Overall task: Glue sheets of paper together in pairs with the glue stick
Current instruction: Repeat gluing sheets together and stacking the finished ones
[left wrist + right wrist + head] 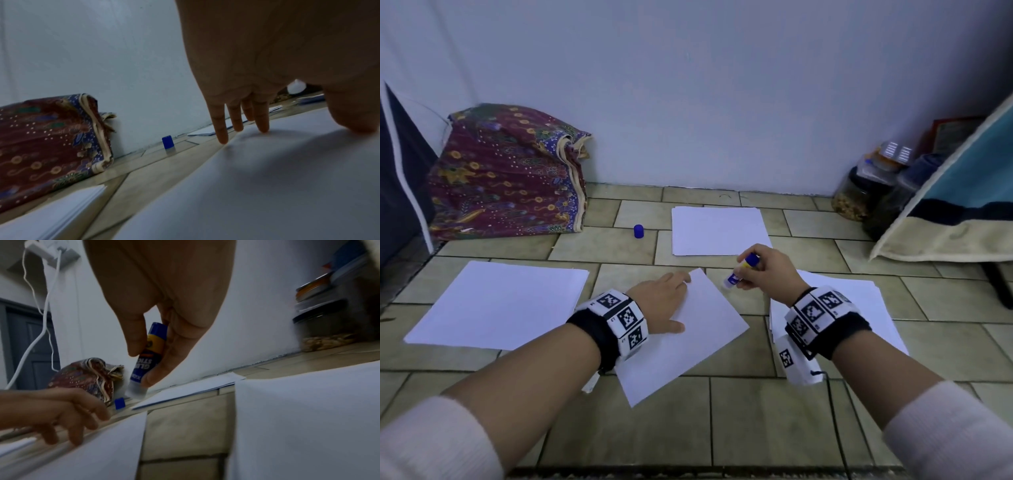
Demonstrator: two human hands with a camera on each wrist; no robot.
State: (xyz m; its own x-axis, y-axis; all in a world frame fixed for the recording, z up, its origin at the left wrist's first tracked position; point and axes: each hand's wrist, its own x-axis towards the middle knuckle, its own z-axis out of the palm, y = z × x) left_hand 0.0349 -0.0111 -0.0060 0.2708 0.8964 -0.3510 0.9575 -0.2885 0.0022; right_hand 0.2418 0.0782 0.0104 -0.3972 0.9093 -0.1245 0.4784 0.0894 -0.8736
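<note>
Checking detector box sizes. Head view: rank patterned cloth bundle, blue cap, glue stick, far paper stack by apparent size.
1. Patterned cloth bundle
2. Far paper stack
3. Glue stick, partly hidden in the right hand
4. Blue cap

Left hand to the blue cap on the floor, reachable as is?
Probably yes. The left hand lies flat on the angled sheet, holding nothing, and only bare tile lies between it and the blue cap. Lifting off would free the sheet.
</note>
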